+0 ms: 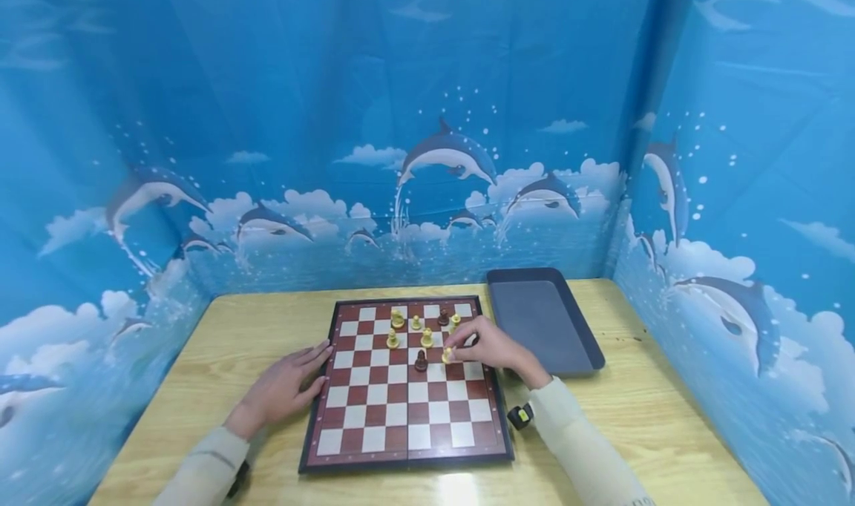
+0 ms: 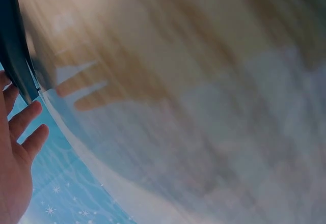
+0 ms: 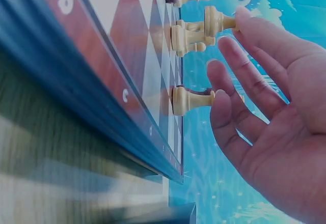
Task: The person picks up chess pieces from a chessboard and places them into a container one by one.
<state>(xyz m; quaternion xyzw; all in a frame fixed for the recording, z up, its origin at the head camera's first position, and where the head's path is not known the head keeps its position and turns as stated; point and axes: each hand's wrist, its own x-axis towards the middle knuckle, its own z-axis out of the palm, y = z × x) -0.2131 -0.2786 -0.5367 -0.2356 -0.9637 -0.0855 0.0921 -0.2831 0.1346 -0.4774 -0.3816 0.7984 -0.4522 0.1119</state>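
A brown-and-white chessboard lies on the table. My right hand is over its right half, pinching a cream chess piece by the top between thumb and fingertip. The piece's base appears raised off the board in the right wrist view; its top is hidden, so its kind is unclear. Just left of it stands a dark chess piece. Another dark piece and several cream pieces stand farther back. My left hand touches the board's left edge with extended fingers.
A dark grey tray lies to the right of the board, behind my right forearm. The wooden table is bordered by a blue dolphin-print curtain at the back and sides.
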